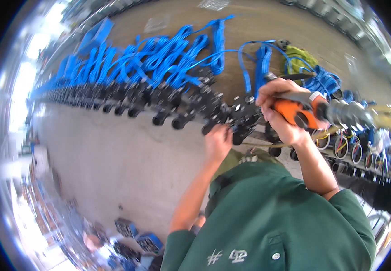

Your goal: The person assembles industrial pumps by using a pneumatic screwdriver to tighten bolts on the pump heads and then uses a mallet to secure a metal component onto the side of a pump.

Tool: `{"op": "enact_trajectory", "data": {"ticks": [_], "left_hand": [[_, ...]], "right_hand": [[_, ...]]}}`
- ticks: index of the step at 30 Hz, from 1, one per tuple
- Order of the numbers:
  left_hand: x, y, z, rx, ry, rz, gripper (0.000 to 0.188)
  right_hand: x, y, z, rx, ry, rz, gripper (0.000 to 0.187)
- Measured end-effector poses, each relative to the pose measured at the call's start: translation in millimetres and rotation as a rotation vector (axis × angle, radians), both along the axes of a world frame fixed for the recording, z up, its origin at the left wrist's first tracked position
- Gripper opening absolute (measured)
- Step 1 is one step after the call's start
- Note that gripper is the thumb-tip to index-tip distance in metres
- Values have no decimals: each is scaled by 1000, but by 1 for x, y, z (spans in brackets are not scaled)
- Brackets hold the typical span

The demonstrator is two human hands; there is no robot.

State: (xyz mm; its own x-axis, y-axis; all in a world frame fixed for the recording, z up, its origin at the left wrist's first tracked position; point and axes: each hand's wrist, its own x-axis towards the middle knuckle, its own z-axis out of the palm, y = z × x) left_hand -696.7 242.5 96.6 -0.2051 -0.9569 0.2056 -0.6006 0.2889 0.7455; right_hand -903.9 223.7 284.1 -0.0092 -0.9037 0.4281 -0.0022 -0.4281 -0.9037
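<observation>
My right hand [280,108] grips an orange and black power tool [305,112], its front end pointing left toward a black ratchet buckle [240,118]. My left hand [218,141] reaches up from below and holds that buckle at its lower edge. The buckle belongs to a long row of black ratchets [159,101] with blue webbing straps [168,58] laid out behind them on the concrete floor [114,158]. The picture is blurred, so the tool's tip is hard to make out.
More blue straps [322,81] and a green-yellow bundle [300,58] lie at the right. Round parts with coloured wires [347,147] sit in a row at the right. Blue crates [148,241] stand at the bottom. My green shirt [277,221] fills the lower right.
</observation>
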Motion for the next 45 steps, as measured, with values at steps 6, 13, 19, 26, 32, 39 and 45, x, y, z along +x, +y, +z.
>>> {"op": "enact_trajectory", "data": {"ticks": [6,13,19,26,32,39,45], "left_hand": [[-52,-128,191,-95,69,-321,9],[-143,-269,69,-42,-997,-1523,21],[-191,-241,-44,57,-535,-2170,20],[-182,-239,-64,106,-266,-2209,27],[-176,-239,-62,81,-388,-2230,31],[-179,-236,-66,11,-446,-2229,26],[-168,-246,-65,22,-311,-2024,25]], "right_hand": [[-45,22,-2,99,-356,-331,28],[-37,48,-9,102,-253,-698,24],[0,52,-13,202,-415,-1044,27],[16,32,-11,235,-389,-1114,29],[12,2,-23,240,-94,-973,27],[12,-24,-72,128,75,-924,25],[14,-39,-69,219,162,-936,22]]}}
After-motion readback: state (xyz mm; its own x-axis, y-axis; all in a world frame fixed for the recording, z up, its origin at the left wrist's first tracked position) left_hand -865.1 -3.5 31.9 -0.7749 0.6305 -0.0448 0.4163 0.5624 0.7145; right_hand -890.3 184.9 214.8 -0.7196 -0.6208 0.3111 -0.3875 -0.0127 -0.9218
